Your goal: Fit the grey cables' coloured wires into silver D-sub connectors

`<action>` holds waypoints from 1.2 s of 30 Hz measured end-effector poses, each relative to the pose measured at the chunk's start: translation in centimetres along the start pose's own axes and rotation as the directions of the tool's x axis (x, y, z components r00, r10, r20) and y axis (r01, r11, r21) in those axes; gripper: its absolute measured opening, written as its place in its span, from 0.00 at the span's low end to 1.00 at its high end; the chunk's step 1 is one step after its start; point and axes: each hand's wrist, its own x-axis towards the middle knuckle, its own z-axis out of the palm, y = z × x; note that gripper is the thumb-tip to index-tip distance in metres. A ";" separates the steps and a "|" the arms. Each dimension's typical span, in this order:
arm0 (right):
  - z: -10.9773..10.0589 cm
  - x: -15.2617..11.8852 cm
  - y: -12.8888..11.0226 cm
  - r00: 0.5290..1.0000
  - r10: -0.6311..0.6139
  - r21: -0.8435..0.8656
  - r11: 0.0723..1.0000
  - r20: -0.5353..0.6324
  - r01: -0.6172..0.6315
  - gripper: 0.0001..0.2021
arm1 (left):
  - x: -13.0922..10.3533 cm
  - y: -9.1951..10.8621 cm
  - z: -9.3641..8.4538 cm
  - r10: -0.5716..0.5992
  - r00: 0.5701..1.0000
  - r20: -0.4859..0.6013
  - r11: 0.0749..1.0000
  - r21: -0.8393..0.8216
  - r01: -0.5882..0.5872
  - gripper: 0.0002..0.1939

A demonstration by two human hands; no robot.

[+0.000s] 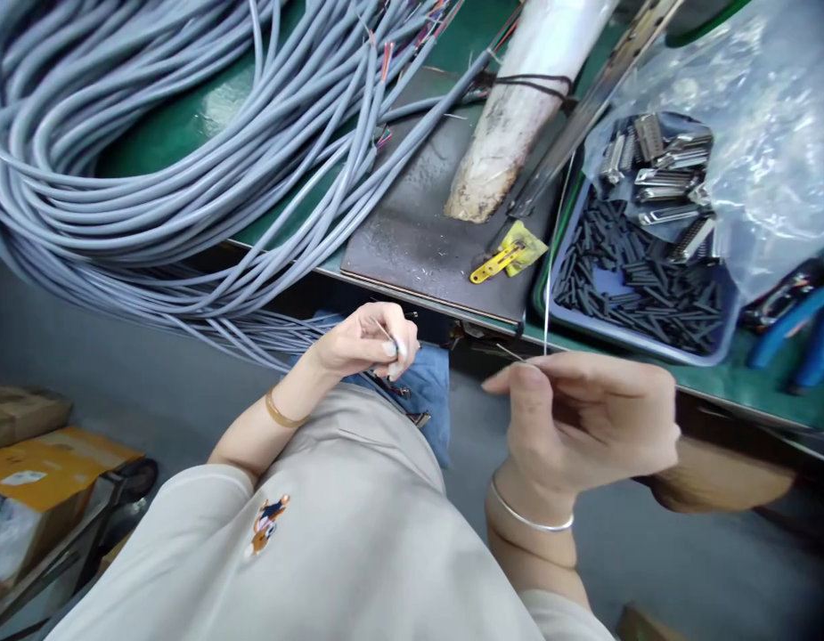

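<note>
My right hand (591,423) is closed in a pinch in front of the bench's edge. A thin silvery wire (546,303) runs down from above, past the blue tray (709,358), to its thumb and index finger. Further left, my left hand (371,341) is closed above my lap, the fingertips pressed together. A fine strand shows at those fingertips, but what they grip is too small and partly hidden to name. Several metal-ended connectors (415,417) lie on the blue cloth (438,383) over my lap, just below the left hand.
Grey cables (184,191) lie in a large bundle across the left of the green bench. A dark board (412,240) carries a white tube (518,116) and a yellow strip (497,263). The tray holds black sleeves (612,267) and metal connectors (672,178). Blue-handled pliers (795,329) lie right.
</note>
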 end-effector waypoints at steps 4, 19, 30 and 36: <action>0.1 0.2 0.2 1.000 0.009 -0.072 0.997 -0.013 -0.010 0.04 | 0.2 0.9 2.0 0.048 0.973 -0.228 0.999 0.011 -0.046 0.17; 1.2 0.5 0.7 0.979 -0.004 -0.130 0.991 0.203 0.030 0.11 | 0.8 0.6 3.7 0.091 0.950 -0.300 0.992 0.111 -0.060 0.16; 1.4 0.4 1.1 0.885 -0.301 -0.056 0.938 0.354 0.342 0.18 | 1.1 0.3 3.1 0.077 0.958 -0.277 0.996 -0.026 -0.088 0.18; 1.1 0.1 1.4 0.796 -0.499 0.062 0.858 0.343 0.510 0.22 | 0.9 -0.3 1.3 0.179 0.980 -0.082 0.984 0.005 -0.179 0.13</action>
